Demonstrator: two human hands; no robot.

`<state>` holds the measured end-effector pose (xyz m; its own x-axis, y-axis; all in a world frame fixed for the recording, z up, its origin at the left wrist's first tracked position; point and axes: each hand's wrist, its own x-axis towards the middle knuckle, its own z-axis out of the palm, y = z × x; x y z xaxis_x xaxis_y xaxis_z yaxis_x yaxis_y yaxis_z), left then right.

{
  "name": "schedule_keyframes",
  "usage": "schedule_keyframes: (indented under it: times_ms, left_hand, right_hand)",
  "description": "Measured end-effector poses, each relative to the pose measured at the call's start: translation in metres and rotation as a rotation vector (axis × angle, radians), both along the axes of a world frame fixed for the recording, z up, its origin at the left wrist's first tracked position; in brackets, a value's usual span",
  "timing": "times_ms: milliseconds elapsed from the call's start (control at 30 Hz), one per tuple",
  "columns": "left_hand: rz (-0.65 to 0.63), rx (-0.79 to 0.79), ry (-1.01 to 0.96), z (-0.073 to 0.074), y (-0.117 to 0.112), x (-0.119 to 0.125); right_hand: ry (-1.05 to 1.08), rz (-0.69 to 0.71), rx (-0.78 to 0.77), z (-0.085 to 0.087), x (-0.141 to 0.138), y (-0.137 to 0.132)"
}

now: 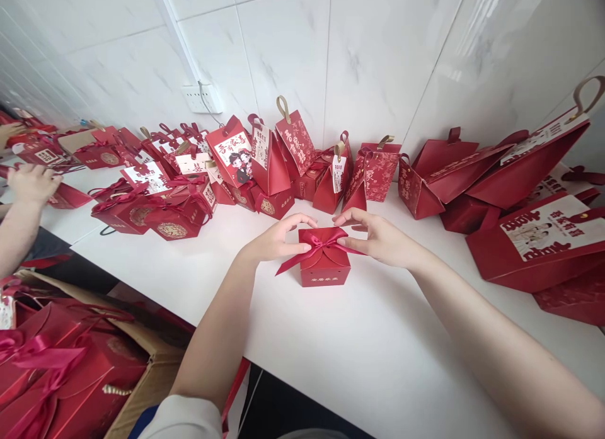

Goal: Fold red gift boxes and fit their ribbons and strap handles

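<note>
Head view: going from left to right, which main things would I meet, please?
Another person's hand, wall socket, wearer's left hand, red box with bow, wearer's right hand, large red box with picture label.

On my feed, the small red box between the left hand and the right hand looks like smooth card, mostly matt with a soft sheen. The bow at the fingertips reads as glossy satin cloth. Beneath both hands I see a smooth white tabletop, low in shine. Beyond them the wall is glossy, marbled tile; past the left hand, the socket strip looks like white plastic. Down and left of that hand, the carton is plain matt cardboard, and the sleeve behind it is matt cloth.
</note>
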<state>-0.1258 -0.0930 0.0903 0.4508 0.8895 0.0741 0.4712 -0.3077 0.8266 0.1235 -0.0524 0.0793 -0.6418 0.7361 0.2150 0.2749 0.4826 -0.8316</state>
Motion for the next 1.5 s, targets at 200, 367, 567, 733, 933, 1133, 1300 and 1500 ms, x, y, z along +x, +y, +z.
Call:
schedule_keyframes:
  times_ms: [200,367,567,733,933,1133,1300,1500]
  left_hand:
    - [0.101,0.102,-0.084,-0.01,-0.003,0.029]
    - [0.156,0.054,-0.069,-0.015,-0.004,0.035]
    - [0.139,0.04,-0.062,-0.016,-0.002,0.029]
    - [0.122,0.034,-0.058,-0.015,-0.002,0.028]
    - [0.143,0.073,-0.022,-0.014,-0.001,0.029]
    - [0.164,0.068,-0.051,-0.017,0.0,0.028]
    - [0.191,-0.058,-0.101,-0.02,0.002,0.026]
    - [0.186,-0.096,-0.088,-0.017,0.001,0.027]
  right_hand:
    - [0.039,-0.008,0.053,-0.008,-0.007,-0.006]
    - [-0.012,-0.057,0.013,-0.005,-0.006,-0.007]
    - [-0.032,-0.043,0.165,0.004,0.0,-0.005]
    - [-0.216,0.034,0.389,0.015,0.007,-0.01]
    - [-0.487,-0.04,0.67,0.022,0.01,-0.026]
    - [-0.617,0.024,0.579,0.019,0.008,-0.035]
    - [-0.612,0.166,0.368,0.014,0.013,-0.031]
    - [-0.705,0.139,0.2,0.017,0.019,-0.03]
